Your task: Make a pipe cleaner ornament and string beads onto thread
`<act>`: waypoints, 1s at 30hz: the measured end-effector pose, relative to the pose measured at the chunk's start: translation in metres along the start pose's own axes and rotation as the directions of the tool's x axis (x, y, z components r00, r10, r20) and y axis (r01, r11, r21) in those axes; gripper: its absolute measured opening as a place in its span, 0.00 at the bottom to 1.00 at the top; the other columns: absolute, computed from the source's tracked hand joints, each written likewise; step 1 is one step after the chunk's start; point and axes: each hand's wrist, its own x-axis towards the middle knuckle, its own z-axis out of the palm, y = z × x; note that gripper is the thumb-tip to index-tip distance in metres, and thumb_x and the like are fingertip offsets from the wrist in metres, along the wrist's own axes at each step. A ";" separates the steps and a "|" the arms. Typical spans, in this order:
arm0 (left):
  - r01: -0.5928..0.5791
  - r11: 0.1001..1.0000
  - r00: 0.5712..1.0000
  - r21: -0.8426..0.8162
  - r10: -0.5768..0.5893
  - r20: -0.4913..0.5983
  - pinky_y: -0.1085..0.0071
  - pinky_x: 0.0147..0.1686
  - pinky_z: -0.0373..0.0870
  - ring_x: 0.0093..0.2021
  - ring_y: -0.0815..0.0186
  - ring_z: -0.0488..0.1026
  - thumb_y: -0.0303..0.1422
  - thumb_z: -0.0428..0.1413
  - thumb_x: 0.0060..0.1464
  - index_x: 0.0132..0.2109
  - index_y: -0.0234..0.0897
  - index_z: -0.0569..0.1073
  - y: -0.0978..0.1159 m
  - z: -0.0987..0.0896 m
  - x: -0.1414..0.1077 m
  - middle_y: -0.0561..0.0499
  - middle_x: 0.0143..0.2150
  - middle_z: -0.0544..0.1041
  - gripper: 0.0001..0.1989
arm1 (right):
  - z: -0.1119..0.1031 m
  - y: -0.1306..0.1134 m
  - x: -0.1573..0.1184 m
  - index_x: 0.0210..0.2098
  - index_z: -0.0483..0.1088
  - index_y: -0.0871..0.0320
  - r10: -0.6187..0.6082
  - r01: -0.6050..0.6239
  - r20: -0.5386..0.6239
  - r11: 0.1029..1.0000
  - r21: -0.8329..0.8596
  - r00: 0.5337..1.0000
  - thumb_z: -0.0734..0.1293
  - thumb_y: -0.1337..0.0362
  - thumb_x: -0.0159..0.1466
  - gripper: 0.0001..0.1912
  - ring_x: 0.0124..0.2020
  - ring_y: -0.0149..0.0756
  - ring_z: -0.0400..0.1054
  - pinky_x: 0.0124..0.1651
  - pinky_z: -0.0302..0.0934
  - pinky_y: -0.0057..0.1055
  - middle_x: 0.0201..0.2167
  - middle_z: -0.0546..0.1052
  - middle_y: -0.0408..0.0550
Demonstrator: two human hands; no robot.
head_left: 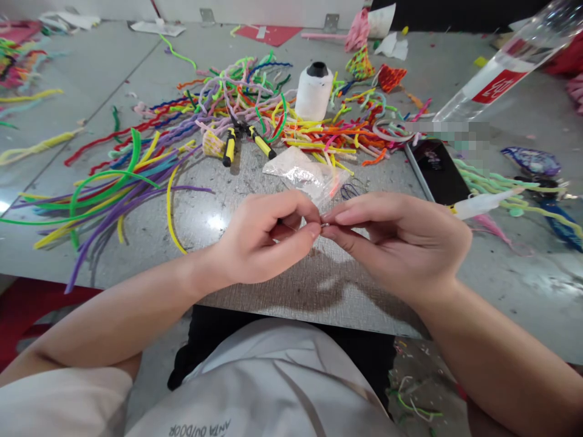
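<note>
My left hand (273,237) and my right hand (401,240) meet fingertip to fingertip above the table's front part. Both pinch a tiny shiny metal piece (325,225) between thumbs and index fingers; its shape is too small to make out. Just beyond the fingers lies a clear plastic bag (305,170), with a thin dark coiled thread or wire (350,190) at its right. Behind the bag, yellow-and-black pliers (246,142) rest with their handles spread.
A white thread spool (314,94) stands among piled colourful fuzzy stems (218,91). Longer stems (113,182) lie left. At right are a phone (437,170), a white pointed tube (487,203) and a tilted clear bottle (505,70).
</note>
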 end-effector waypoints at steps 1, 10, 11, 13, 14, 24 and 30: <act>0.007 1.000 1.000 -0.005 -0.007 0.002 0.76 0.18 0.53 0.18 0.76 0.56 0.26 0.58 0.65 0.38 0.38 0.73 0.000 0.000 0.000 0.62 0.20 0.64 0.05 | 0.000 0.000 0.000 0.48 0.84 0.38 -0.001 0.001 -0.001 1.000 -0.007 1.000 0.82 0.67 0.64 0.17 0.37 0.40 0.84 0.40 0.82 0.38 0.39 0.88 0.40; 0.140 0.988 0.990 -0.063 -0.141 -0.015 0.72 0.19 0.52 0.18 0.74 0.55 0.29 0.59 0.65 0.37 0.40 0.74 0.000 0.001 -0.003 0.60 0.20 0.63 0.05 | 0.001 -0.003 -0.004 0.43 0.83 0.41 0.081 -0.083 -0.026 0.995 -0.054 0.996 0.80 0.64 0.66 0.10 0.37 0.43 0.84 0.39 0.83 0.42 0.39 0.88 0.41; 0.144 0.987 0.989 -0.072 -0.145 -0.018 0.72 0.19 0.52 0.19 0.73 0.55 0.29 0.60 0.65 0.37 0.41 0.74 0.000 0.001 -0.003 0.60 0.20 0.63 0.05 | 0.001 -0.003 -0.004 0.43 0.83 0.42 0.075 -0.076 -0.025 0.996 -0.045 0.997 0.80 0.64 0.66 0.10 0.37 0.42 0.84 0.39 0.83 0.41 0.39 0.88 0.41; 0.166 0.981 0.985 -0.101 -0.169 -0.017 0.72 0.19 0.51 0.19 0.73 0.55 0.30 0.60 0.65 0.37 0.41 0.75 -0.001 0.001 -0.003 0.59 0.20 0.63 0.05 | 0.001 -0.004 -0.004 0.44 0.83 0.43 0.077 -0.078 -0.030 0.997 -0.026 0.997 0.80 0.65 0.66 0.10 0.37 0.41 0.83 0.40 0.83 0.40 0.39 0.88 0.41; 0.188 0.974 0.981 -0.123 -0.191 -0.012 0.72 0.18 0.51 0.19 0.73 0.55 0.30 0.61 0.65 0.37 0.40 0.75 -0.001 0.001 -0.003 0.59 0.21 0.64 0.06 | 0.001 -0.004 -0.003 0.44 0.83 0.42 0.087 -0.087 -0.032 0.996 -0.019 0.996 0.80 0.65 0.67 0.10 0.37 0.41 0.83 0.40 0.83 0.41 0.39 0.87 0.42; 0.403 0.877 0.913 -0.263 -0.363 0.188 0.72 0.18 0.52 0.20 0.73 0.56 0.32 0.63 0.65 0.34 0.38 0.76 -0.003 -0.003 0.008 0.58 0.21 0.64 0.09 | -0.008 -0.003 0.016 0.44 0.85 0.45 -0.019 0.046 0.166 0.986 -0.158 0.986 0.75 0.67 0.69 0.09 0.39 0.41 0.81 0.45 0.78 0.40 0.41 0.85 0.47; 0.419 0.872 0.904 -0.252 -0.378 0.198 0.73 0.16 0.51 0.19 0.74 0.57 0.34 0.65 0.64 0.35 0.38 0.77 -0.010 -0.004 0.009 0.59 0.20 0.64 0.08 | -0.008 0.005 0.013 0.41 0.81 0.46 -0.023 0.080 0.211 0.960 -0.267 0.977 0.70 0.64 0.73 0.07 0.40 0.43 0.79 0.46 0.76 0.43 0.39 0.84 0.47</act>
